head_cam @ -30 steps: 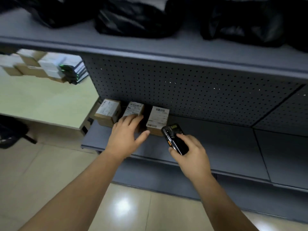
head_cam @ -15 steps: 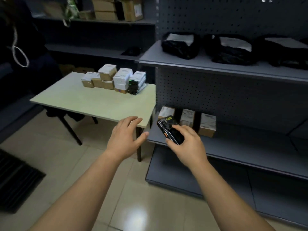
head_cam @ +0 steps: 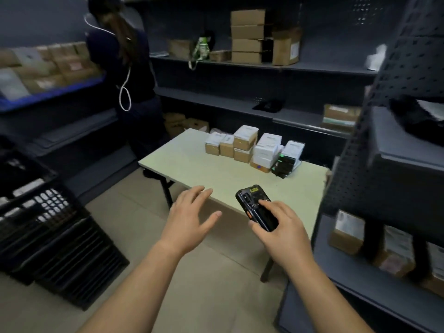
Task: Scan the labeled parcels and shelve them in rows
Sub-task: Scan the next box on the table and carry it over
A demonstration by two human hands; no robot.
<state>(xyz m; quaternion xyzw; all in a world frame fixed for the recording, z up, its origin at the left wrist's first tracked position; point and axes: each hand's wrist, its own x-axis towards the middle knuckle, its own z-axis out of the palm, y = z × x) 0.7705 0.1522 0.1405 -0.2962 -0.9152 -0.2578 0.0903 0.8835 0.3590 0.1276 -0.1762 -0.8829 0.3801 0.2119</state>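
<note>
My right hand (head_cam: 283, 227) grips a black handheld scanner (head_cam: 255, 207) just above the near edge of the pale table (head_cam: 204, 164). My left hand (head_cam: 189, 217) hovers empty beside it, fingers spread. Several small labeled parcels (head_cam: 254, 147), brown and white boxes, stand stacked at the table's far side. Three labeled brown parcels (head_cam: 348, 231) stand in a row on the lower dark shelf (head_cam: 341, 267) at my right, partly hidden behind the shelf's upright.
A person in dark clothes (head_cam: 127, 68) stands at the far left shelving. Stacked black crates (head_cam: 48, 231) sit on the floor at left. Cardboard boxes (head_cam: 247, 37) fill the back shelves. The pegboard shelf unit (head_cam: 396, 92) stands close on my right.
My view has swung left from the shelf to the table. My left hand left the shelved parcels and now hovers over the table's edge; my right hand kept hold of the scanner.
</note>
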